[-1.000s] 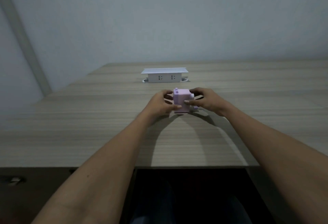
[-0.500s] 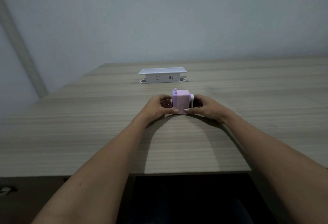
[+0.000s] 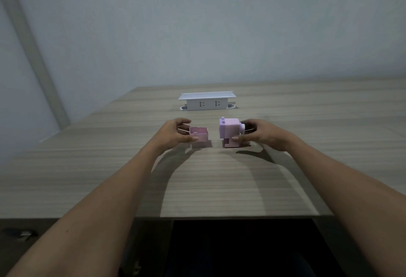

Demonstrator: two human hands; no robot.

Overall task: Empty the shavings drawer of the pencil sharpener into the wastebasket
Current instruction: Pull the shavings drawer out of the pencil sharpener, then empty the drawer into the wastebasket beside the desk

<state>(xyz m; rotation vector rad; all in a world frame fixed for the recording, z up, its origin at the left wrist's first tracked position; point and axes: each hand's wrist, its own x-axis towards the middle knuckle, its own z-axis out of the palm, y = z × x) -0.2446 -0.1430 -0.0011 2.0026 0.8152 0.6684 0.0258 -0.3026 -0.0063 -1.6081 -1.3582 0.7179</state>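
Currently I note the left hand [image 3: 175, 133] gripping the pink shavings drawer [image 3: 199, 137] at frame centre, apart from the pencil sharpener [image 3: 229, 131], which the right hand [image 3: 259, 133] grips on the desk [image 3: 219, 180].

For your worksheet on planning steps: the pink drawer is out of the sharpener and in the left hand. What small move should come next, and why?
Probably lift the drawer level off the desk with the left hand, since it sits clear of the sharpener, which the right hand steadies. No wastebasket is in view.
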